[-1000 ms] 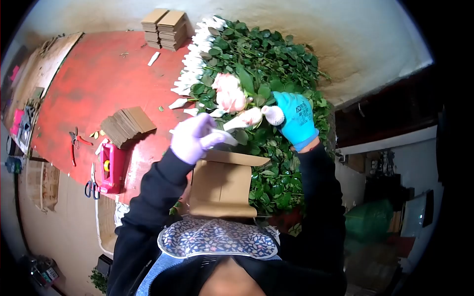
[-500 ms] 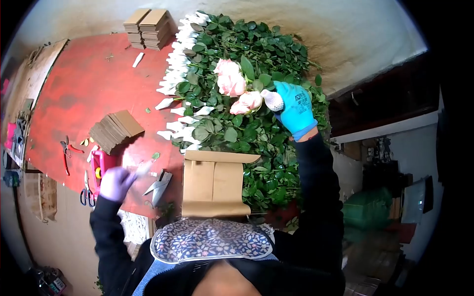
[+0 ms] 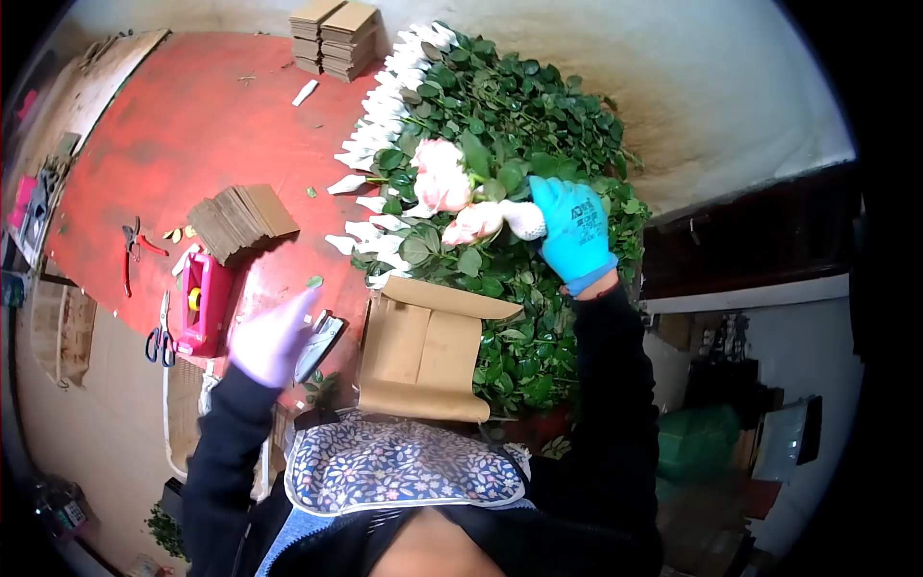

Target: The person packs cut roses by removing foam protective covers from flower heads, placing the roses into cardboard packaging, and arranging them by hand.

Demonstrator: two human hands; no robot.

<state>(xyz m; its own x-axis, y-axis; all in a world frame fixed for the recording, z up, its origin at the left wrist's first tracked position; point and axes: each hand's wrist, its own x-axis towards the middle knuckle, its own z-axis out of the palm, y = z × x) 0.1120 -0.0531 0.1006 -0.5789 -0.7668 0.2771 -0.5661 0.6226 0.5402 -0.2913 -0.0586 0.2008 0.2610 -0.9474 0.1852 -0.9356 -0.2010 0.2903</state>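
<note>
My right hand (image 3: 575,231), in a blue glove with a white, knobbly-textured covering at the thumb, is closed just below several pale pink roses (image 3: 441,178). Their stems run into the grip and are partly hidden. Under them lies a wide pile of leafy rose stems (image 3: 538,115), whose heads wear white sleeves (image 3: 386,106) along the left side. My left hand (image 3: 269,337), gloved in light purple, is over the table beside a stapler (image 3: 322,346). Motion smears its fingers, so I cannot make out what they hold. A creased cardboard sheet (image 3: 423,346) lies in front of me.
On the red table (image 3: 183,115) are a stack of cardboard pieces (image 3: 240,221), a pink tape dispenser (image 3: 204,303), scissors (image 3: 162,337) and red-handled pruners (image 3: 133,252). More cardboard stacks (image 3: 335,38) stand against the back wall. A loose white sleeve (image 3: 305,92) lies nearby.
My left hand has moved right from beside the tape dispenser towards the stapler; a blurred whitish thing showed at its fingers before. My right hand still grips the roses. The view has shifted slightly.
</note>
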